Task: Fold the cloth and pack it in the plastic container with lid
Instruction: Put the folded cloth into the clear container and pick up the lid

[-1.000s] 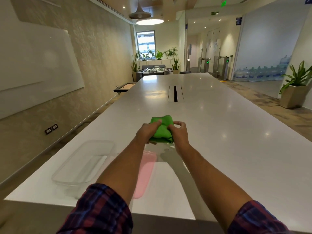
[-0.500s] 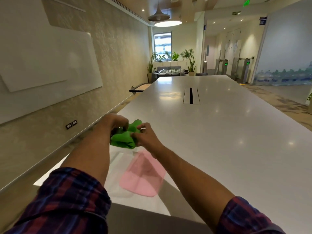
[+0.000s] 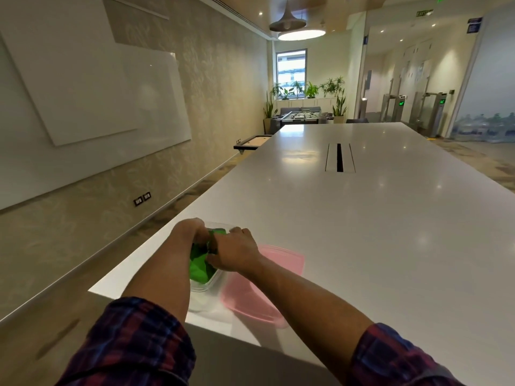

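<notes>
a long glossy white table (image 3: 362,218) runs toward a far window with potted plants (image 3: 309,90); a white wall board (image 3: 92,93) hangs on the left. at the near left corner sits a clear plastic container (image 3: 207,285); the folded bright green cloth (image 3: 200,267) lies in it; a flat pink plastic lid (image 3: 267,274) rests just right of it. the left hand (image 3: 189,232) and right hand (image 3: 237,253) both pinch the cloth from above, fingers curled closed on it.

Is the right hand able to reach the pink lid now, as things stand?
Probably yes. The pink lid lies flat on the table, directly beside the right hand, with nothing on it. However, that hand and the left hand are both holding the green cloth in the clear container.
</notes>
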Demonstrator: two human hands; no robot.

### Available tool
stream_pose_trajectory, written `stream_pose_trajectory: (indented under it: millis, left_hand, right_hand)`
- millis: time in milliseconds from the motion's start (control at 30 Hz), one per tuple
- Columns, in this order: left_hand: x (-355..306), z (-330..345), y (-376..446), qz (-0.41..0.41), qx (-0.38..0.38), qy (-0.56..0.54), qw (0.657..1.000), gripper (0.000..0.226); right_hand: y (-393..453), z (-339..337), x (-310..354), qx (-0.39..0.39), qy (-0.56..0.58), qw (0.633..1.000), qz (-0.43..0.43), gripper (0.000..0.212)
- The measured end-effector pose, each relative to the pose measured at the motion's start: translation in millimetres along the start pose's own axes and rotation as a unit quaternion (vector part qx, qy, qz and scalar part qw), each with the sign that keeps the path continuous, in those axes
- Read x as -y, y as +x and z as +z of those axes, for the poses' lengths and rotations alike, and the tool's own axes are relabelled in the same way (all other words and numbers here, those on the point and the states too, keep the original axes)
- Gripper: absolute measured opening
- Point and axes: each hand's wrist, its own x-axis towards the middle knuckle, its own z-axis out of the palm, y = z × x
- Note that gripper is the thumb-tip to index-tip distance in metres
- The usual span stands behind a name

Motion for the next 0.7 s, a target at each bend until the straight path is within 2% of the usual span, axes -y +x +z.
stream_pose_trajectory:
  millis: [100,200,267,367,500,600,700]
  left_hand:
    - [5.6,16.4,5.8,0.017,-0.04,0.005,0.999,0.038]
    - [8.5,29.4,10.9,0.023,-0.058,0.018,0.998,0.041]
    - [8.8,33.7,15.2,0.036,-0.078,0.039,0.996,0.033]
    - [3.6,29.1,15.0,0.075,-0.089,0.103,0.988,0.012]
    - [-8.0,15.3,9.1,0.091,-0.02,0.199,0.976,0.027]
    - [-11.9,7.8,6.1,0.057,0.07,0.237,0.967,0.032]
    - [-9.1,13.3,4.7,0.024,0.143,0.239,0.96,0.045]
  right_hand:
    - [1.8,2.1,1.1,0.023,-0.01,1.0,0.018,0.028]
    - [6.7,1.4,2.2,0.025,-0.032,0.999,0.03,0.039]
    - [10.1,1.0,0.0,0.052,-0.037,0.998,0.03,0.036]
    - [12.5,5.0,-4.9,0.116,0.018,0.992,0.04,0.036]
    - [11.2,12.5,-7.3,0.106,0.045,0.993,0.036,0.052]
    - [11.3,16.0,-6.9,0.101,0.063,0.992,0.044,0.053]
    - [10.1,14.9,-9.9,0.082,0.077,0.993,0.035,0.048]
